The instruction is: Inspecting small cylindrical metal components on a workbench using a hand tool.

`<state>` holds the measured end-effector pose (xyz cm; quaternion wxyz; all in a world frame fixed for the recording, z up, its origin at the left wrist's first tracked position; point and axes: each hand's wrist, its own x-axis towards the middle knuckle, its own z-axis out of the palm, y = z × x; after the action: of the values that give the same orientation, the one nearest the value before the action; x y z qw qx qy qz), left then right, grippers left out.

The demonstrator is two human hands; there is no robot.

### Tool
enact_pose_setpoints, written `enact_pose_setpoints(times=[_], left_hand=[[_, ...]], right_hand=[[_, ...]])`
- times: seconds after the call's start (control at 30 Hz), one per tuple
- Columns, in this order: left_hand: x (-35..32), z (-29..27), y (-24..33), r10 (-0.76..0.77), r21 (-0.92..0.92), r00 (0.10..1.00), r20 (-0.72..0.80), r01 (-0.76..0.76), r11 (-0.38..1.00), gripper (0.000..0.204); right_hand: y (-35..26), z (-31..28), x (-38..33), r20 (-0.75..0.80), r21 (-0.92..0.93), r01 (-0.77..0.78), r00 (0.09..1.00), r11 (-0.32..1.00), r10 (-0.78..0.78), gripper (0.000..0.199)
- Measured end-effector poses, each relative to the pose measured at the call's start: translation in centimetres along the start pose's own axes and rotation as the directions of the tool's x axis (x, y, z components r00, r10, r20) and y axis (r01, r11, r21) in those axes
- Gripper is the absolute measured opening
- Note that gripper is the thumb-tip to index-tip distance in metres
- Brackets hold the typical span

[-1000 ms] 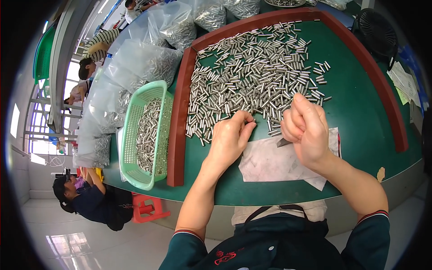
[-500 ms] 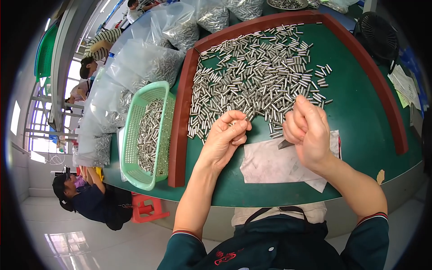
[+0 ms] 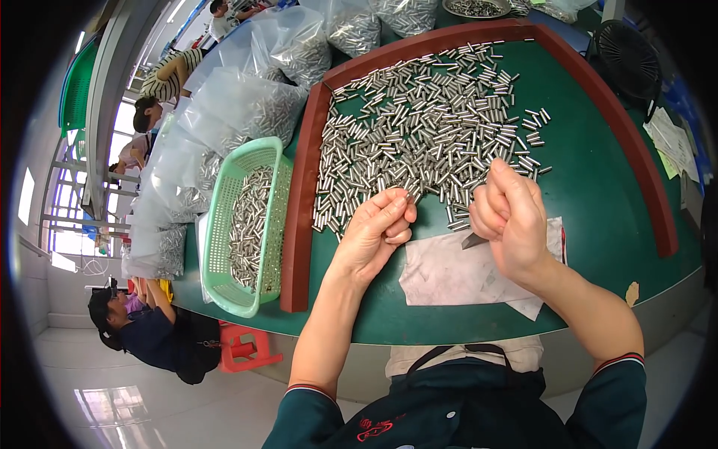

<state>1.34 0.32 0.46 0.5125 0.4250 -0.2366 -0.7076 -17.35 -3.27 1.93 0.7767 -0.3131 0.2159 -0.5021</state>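
Observation:
A wide spread of short shiny metal pins (image 3: 419, 112) covers the green tabletop in front of me. At its near edge my left hand (image 3: 378, 228) is closed in a pinch, thumb against forefinger; whatever lies between the fingertips is too small to make out. My right hand (image 3: 512, 221) is closed to the right of it, a little apart. From under its curled fingers sticks the end of a dark grey flat tool (image 3: 473, 240), the rest hidden in the hand. Beneath that hand a stained pale cloth (image 3: 445, 273) lies on the table.
Dark red rails (image 3: 301, 224) border the pins. Left of them stands a pale green basket (image 3: 211, 258) holding more pins. Clear bags of pins (image 3: 262, 105) line the far left. A black fan (image 3: 628, 63) and papers (image 3: 669, 142) sit at right. A co-worker (image 3: 138, 322) is at left.
My left forefinger and thumb have shifted slightly and closed nearer together. The right hand and its tool stay put. People in the background move a little.

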Motion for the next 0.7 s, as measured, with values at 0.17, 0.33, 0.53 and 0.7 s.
enact_pose_setpoints(times=[0.17,0.33,0.53,0.7], left_hand=[[-1.0,2.0,-0.9,0.265,0.695,0.962,0.069,-0.237,0.679,0.009],[-1.6,3.7,-2.2,0.294,0.933,0.912,0.286,-0.335,0.131,0.011],[-1.6,3.4,-2.3,0.313,0.955,0.921,0.233,-0.278,0.107,0.008],[-1.6,3.5,-2.4,0.316,0.955,0.925,0.211,-0.264,0.136,0.007]], right_hand=[[-0.1,-0.1,0.0,-0.016,-0.005,-0.012,1.000,1.000,0.012,0.041],[-0.2,0.6,0.0,-0.036,-0.094,0.024,0.999,0.995,-0.028,0.043],[0.1,0.4,-0.4,-0.012,-0.124,0.076,0.997,0.989,-0.078,0.042],[0.0,0.5,-0.7,0.003,-0.108,0.094,0.996,0.990,-0.095,0.042]])
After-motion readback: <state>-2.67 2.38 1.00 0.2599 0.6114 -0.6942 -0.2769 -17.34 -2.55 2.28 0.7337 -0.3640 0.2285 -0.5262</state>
